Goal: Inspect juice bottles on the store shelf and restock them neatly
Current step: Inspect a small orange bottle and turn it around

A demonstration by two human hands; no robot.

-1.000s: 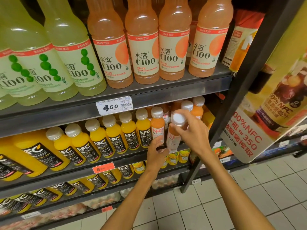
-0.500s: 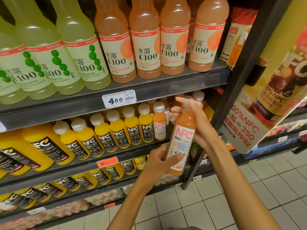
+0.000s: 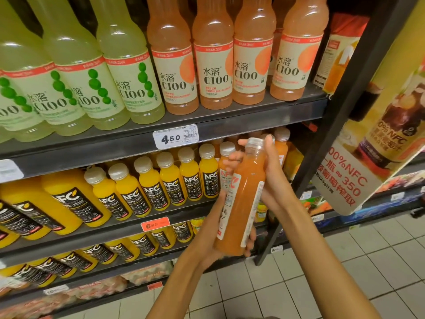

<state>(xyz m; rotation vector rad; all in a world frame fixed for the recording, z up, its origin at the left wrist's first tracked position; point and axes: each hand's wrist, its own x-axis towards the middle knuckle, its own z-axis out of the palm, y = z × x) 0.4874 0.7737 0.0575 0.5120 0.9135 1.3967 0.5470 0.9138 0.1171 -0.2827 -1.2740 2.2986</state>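
Now the orange-pink clear plastic NFC juice bottle with a white screw cap (image 3: pixel 245 196) is fully off the middle shelf (image 3: pixel 128 223) and held in front of it; a second ago it stood in its row among the other bottles, half a second ago it was out with its front label facing the camera. Since then it has been turned about its long axis: the label now shows mostly on the bottle's left edge, with a bare juice-filled side and a label seam toward the camera. Judgement: inspect step in progress, all sides being checked; restocking of this bottle not yet done.

Left hand (image 3: pixel 216 240) grips the lower body and base, fingers (image 3: pixel 249 244) wrapped round the far side, thumb along the label edge. Right hand (image 3: pixel 269 180) holds the neck and upper body from behind, fingers curled by the cap, clamped on the bottle.

Long axis near upright, tilted, cap up and leaning right, away from the person; base down toward the tiled floor (image 3: pixel 322 272).

The row of yellow NFC bottles with white caps (image 3: pixel 167 180) stands to the left on the same shelf; I cannot tell where the emptied slot is, the hands hide it.
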